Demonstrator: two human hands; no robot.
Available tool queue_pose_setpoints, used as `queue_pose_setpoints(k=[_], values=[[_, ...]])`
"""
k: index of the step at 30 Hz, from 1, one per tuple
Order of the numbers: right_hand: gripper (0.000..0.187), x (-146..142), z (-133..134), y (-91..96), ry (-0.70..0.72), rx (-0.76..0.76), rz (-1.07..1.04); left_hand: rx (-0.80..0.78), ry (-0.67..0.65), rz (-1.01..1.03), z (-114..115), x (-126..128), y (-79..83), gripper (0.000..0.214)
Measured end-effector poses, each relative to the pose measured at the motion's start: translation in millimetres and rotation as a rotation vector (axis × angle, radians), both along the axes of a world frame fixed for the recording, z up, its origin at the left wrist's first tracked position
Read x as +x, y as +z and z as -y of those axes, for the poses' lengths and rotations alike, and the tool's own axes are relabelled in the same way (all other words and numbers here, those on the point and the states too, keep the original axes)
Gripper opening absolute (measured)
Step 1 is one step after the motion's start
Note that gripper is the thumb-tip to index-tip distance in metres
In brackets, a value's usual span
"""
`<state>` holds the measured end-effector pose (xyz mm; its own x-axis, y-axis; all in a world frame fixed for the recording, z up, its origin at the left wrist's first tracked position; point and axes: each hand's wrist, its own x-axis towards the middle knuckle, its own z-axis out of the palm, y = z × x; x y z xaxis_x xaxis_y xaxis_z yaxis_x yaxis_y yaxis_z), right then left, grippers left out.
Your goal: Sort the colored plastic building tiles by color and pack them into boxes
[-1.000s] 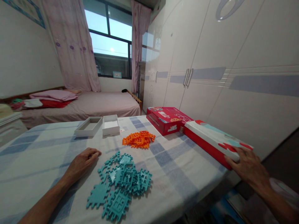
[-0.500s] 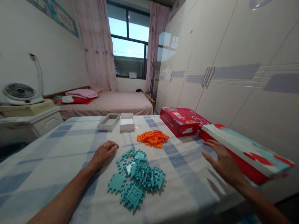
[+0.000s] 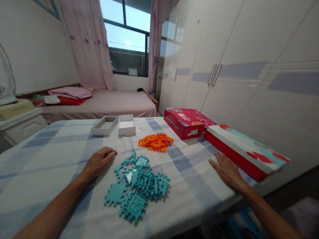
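A pile of teal interlocking plastic tiles (image 3: 138, 186) lies on the checked tablecloth (image 3: 50, 156) in front of me. My left hand (image 3: 98, 160) rests on the cloth just left of the pile, fingers curled loosely, holding nothing. Flat on the cloth lies my right hand (image 3: 225, 170), fingers spread, beside the long red and white box (image 3: 245, 151) at the table's right edge. A smaller heap of orange tiles (image 3: 156, 142) sits farther back.
A red box (image 3: 188, 122) stands behind the long box. Two shallow white box halves (image 3: 114, 124) sit at the table's far side. White wardrobe doors (image 3: 236, 66) line the right; a bed (image 3: 104, 104) and a window lie beyond the table.
My right hand came off the near end of the long red and white box and settled flat on the cloth beside it. The left hand stayed put.
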<state>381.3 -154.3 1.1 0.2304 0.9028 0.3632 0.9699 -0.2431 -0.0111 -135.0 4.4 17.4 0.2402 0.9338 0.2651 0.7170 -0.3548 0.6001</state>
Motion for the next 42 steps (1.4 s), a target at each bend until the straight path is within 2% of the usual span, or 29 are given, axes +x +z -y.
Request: queue_pose_setpoints(k=[3, 6, 9, 12, 16, 19, 21, 23, 26, 28, 30, 32, 35, 37, 42], values=[[0.056, 16.9, 20.7, -15.9, -0.122, -0.097, -0.033, -0.001, -0.002, -0.011, 0.2, -0.3, -0.6, 0.044], [0.067, 19.5, 25.6, -23.2, -0.189, -0.149, -0.046, 0.005, 0.004, -0.021, 1.0, -0.2, -0.6, 0.043], [0.069, 16.4, 25.8, -18.7, -0.207, -0.138, -0.047, 0.018, -0.013, -0.014, 2.4, 0.5, 0.0, 0.043], [0.056, 9.1, 16.3, -0.6, -0.124, -0.091, -0.078, 0.027, -0.017, 0.006, 4.8, 2.3, 2.2, 0.042], [0.047, -22.1, -30.8, 33.2, 0.040, 0.032, -0.282, 0.049, -0.004, 0.027, 8.0, 4.8, 4.7, 0.038], [0.043, -60.9, -80.2, 44.7, 0.090, 0.072, -0.597, 0.069, 0.020, 0.025, 11.1, 7.5, 4.1, 0.033], [0.043, -84.2, -108.5, 40.9, 0.111, 0.097, -0.852, 0.093, 0.030, 0.015, 14.0, 10.5, 3.1, 0.031], [0.044, -99.6, -129.0, 31.0, 0.086, 0.149, -0.991, 0.123, 0.030, -0.004, 16.8, 13.3, 2.6, 0.029], [0.042, -106.6, -144.6, 14.7, 0.077, 0.217, -0.830, 0.131, 0.015, -0.038, 16.2, 12.1, 4.6, 0.025], [0.039, -104.8, -147.6, 7.8, 0.134, 0.211, -0.700, 0.090, -0.036, -0.070, 9.2, 7.6, 8.9, 0.025], [0.038, -102.1, -147.8, 5.1, 0.185, 0.192, -0.666, 0.085, -0.069, -0.110, -3.7, 3.6, 15.5, 0.025], [0.038, -100.8, -147.2, 5.2, 0.198, 0.169, -0.670, 0.180, -0.032, -0.157, -20.4, 4.9, 23.0, 0.025], [0.037, -101.5, -146.8, 6.8, 0.202, 0.157, -0.663, 0.395, 0.054, -0.247, -46.0, 19.9, 31.4, 0.027], [0.037, -102.2, -146.6, 7.6, 0.213, 0.155, -0.659, 0.469, 0.068, -0.318, -60.1, 34.6, 32.9, 0.035], [0.038, -102.0, -144.9, 9.1, 0.222, 0.133, -0.678, 0.423, 0.107, -0.424, -82.8, 59.2, 24.2, 0.045]])
